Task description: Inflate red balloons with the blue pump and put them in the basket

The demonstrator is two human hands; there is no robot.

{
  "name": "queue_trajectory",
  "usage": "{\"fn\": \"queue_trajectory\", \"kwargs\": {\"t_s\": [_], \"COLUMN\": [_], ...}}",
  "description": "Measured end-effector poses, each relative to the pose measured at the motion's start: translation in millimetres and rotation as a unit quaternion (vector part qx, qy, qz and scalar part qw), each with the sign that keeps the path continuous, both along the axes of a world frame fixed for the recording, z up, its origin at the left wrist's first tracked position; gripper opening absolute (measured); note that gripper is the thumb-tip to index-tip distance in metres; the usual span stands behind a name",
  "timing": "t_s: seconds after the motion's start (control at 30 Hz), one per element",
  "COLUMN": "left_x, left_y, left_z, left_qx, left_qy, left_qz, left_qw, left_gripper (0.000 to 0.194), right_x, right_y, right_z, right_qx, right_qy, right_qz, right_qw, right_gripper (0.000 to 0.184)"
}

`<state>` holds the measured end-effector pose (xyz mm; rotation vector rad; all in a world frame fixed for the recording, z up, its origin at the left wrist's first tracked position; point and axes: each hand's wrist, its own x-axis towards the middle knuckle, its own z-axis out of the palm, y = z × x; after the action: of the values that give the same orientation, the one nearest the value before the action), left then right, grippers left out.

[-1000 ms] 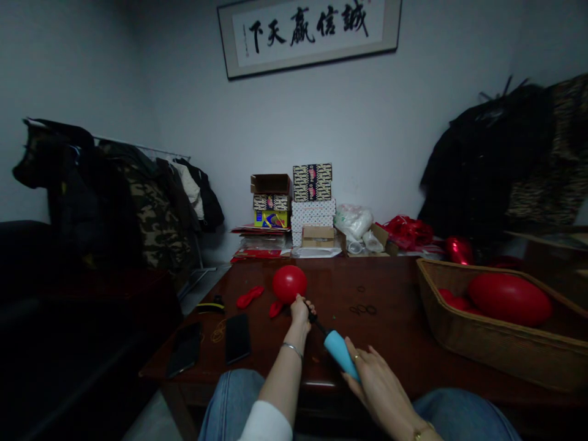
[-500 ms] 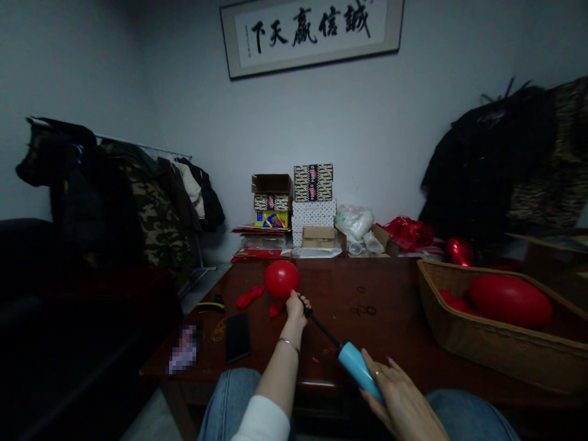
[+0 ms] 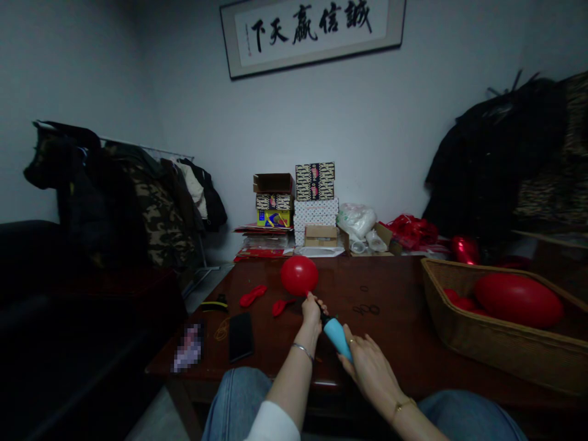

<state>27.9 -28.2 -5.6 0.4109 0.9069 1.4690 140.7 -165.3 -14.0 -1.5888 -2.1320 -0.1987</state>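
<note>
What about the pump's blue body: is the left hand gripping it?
No, the right hand holds the blue body, while the left hand is at the neck of the red balloon.

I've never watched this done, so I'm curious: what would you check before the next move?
1. Left hand holding the red balloon at its base: ok.
2. Right hand gripping the blue pump: ok.
3. Red balloon sealed tightly onto the blue pump: cannot tell, the left hand hides the joint.
4. Nothing loose near the left hand: not ok, a limp balloon lies on the table.
5. Basket standing upright: ok.
</note>
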Motion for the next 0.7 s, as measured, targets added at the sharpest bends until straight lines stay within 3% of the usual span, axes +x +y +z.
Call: {"fn": "queue_trajectory", "kwargs": {"t_s": [0.3, 0.53, 0.7], "left_x": [-11.8, -23.5, -20.5], "left_y": [6.5, 10.1, 8.5], "left_z": [-4.6, -0.1, -1.0], "left_qx": [-0.002, -0.004, 0.001], "left_qy": [-0.006, -0.017, -0.028], "left_qz": [-0.001, 0.011, 0.01], "left_qw": [1.0, 1.0, 1.0], "left_gripper": [0.027, 0.032, 0.028], "right_x": [12.9, 39.5, 43.1], "right_y": [-25.6, -45.2, -46.6], "right_z": [-9.7, -29.1, -28.4], "right_qx": [0.017, 0.057, 0.046], "right_qy": [0.013, -0.001, -0.014], "right_qz": [0.023, 0.052, 0.047], "right_qw": [0.999, 0.997, 0.998], "right_gripper": [0.049, 0.055, 0.051]}}
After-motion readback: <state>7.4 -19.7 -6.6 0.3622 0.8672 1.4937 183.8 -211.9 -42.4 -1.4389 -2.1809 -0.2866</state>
